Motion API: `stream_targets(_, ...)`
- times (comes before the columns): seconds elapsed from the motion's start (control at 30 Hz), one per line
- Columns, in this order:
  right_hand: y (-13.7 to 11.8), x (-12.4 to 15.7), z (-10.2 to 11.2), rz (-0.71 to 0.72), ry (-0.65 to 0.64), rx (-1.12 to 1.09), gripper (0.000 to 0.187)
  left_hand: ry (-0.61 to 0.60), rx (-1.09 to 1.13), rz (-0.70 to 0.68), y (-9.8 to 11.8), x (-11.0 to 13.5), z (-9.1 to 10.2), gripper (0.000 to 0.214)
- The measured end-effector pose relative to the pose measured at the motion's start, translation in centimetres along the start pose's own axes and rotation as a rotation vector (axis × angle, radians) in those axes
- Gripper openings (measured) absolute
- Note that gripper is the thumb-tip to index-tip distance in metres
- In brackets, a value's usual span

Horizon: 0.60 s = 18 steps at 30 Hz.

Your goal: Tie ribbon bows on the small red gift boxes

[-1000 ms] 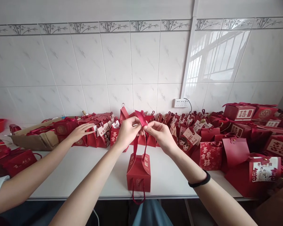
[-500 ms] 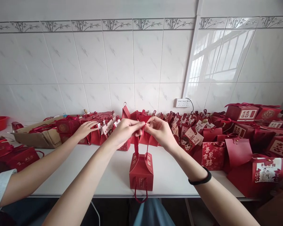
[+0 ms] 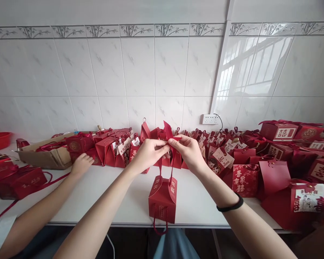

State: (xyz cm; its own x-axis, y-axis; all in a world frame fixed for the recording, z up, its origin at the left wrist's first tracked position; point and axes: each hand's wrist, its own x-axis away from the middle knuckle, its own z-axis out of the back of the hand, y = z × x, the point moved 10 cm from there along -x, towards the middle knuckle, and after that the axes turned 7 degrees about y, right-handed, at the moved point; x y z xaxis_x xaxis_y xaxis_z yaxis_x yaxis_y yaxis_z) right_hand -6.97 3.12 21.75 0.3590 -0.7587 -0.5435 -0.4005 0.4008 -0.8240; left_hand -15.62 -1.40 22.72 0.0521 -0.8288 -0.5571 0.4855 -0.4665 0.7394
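A small red gift box (image 3: pixel 163 201) with cord handles sits near the table's front edge. From its top a red ribbon (image 3: pixel 167 130) rises to my two hands, which meet above the box. My left hand (image 3: pixel 152 153) pinches the ribbon between thumb and fingers. My right hand (image 3: pixel 185 149) pinches it from the other side, and a folded end sticks up between them. The exact shape of the ribbon under my fingers is partly hidden.
A co-worker's hand (image 3: pixel 81 164) is at the left beside a cardboard box (image 3: pixel 43 158) of red packages. Rows of red gift boxes (image 3: pixel 105 147) line the wall, with more piled at the right (image 3: pixel 272 169). A power strip (image 3: pixel 211 119) is on the wall.
An end of the ribbon now stands up above my fingers. The co-worker's hand has drawn back left and lower, and a ribbon now trails near that arm.
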Motion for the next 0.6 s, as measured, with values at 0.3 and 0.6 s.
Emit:
stream_targets(0.3,0.5,-0.8,2.8,0.026,0.134,0.068,0.034,-0.053,0.175,0.137,-3.9,1.2,-1.4,0.031)
stream_targets(0.6,1.8,-0.2,1.4,-0.085,-0.001,0.107,0.047,0.080,0.286,0.179,-3.8,1.4,-2.1,0.024)
